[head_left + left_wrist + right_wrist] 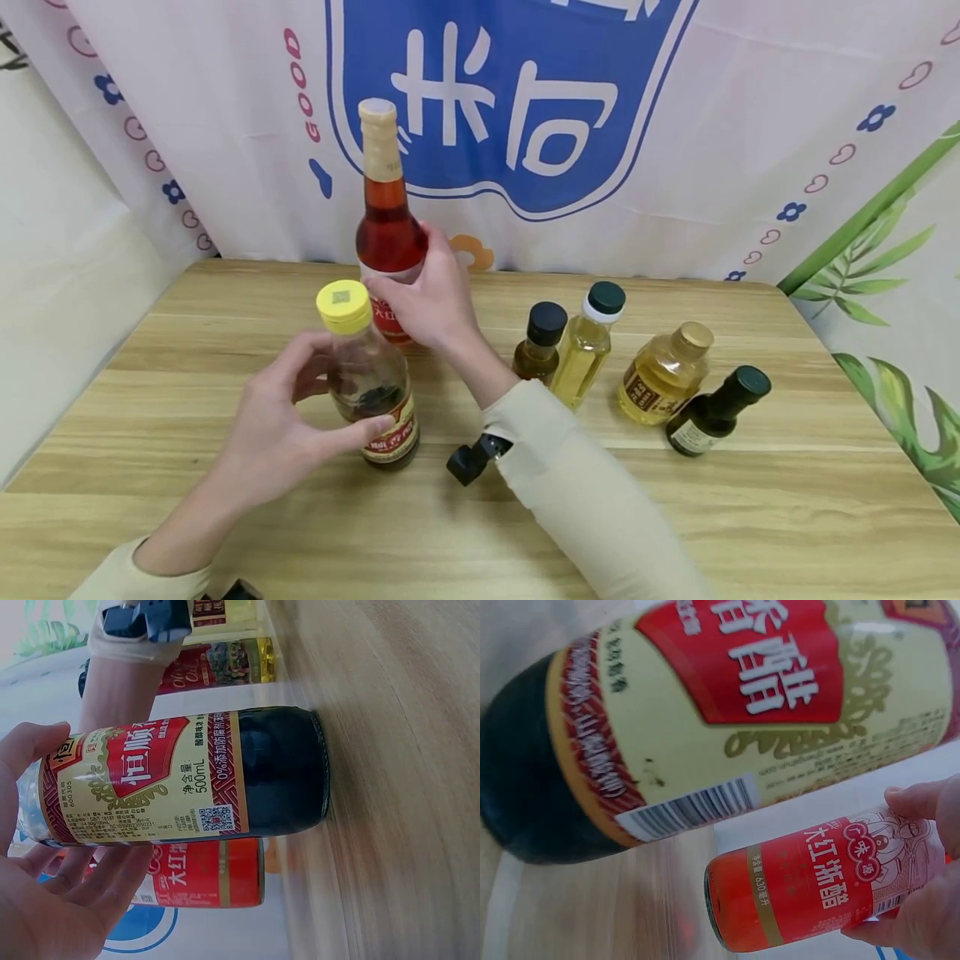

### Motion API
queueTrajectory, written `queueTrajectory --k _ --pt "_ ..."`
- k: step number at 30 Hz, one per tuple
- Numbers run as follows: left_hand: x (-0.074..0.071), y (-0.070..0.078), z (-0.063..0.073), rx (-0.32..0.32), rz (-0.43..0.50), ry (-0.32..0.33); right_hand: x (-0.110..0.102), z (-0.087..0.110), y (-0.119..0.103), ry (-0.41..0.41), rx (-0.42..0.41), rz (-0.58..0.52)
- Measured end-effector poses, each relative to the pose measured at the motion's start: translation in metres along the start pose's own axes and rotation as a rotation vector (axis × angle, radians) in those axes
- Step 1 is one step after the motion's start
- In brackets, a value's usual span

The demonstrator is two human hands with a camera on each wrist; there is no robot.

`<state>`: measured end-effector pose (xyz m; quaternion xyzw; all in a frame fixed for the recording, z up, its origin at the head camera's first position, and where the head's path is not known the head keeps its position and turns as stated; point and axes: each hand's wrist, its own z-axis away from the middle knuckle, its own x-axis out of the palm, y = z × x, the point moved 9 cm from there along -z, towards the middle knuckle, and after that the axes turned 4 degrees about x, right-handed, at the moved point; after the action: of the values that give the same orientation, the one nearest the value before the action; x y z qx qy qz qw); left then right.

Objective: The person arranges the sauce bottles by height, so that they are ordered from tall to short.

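Note:
A tall bottle of red vinegar (pixel 390 242), with a cream-wrapped neck and red label, stands upright at the back left. My right hand (pixel 431 292) grips its middle, thumb on the near side; the right wrist view shows thumb and fingers on the label of this red vinegar bottle (pixel 817 877). Nearer to me is a dark vinegar bottle (pixel 378 400) with a yellow cap and a cream and red label. Around it curls my left hand (pixel 277 417), thumb across the front and fingers at the far side. Its base (pixel 289 772) appears close to the tabletop.
Right of my right forearm stand a dark-capped oil bottle (pixel 536 354), a tall pale-yellow oil bottle (pixel 581 354), a squat golden oil bottle (pixel 652 387) and a small dark green bottle (pixel 705 421). The wooden table (pixel 810 500) meets a printed curtain (pixel 247 183) at the back.

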<state>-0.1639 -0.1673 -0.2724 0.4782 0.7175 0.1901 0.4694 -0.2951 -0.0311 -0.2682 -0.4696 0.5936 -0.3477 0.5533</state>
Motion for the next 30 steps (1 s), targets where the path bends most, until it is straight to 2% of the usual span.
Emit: queueTrajectory --k 9,30 --pt "0.001 -0.001 0.000 -0.003 0.002 -0.008 0.011 -0.015 0.008 -0.006 0.037 -0.002" --pt "0.001 -0.001 0.000 -0.006 -0.005 -0.023 0.020 -0.032 0.020 0.057 0.101 0.013"
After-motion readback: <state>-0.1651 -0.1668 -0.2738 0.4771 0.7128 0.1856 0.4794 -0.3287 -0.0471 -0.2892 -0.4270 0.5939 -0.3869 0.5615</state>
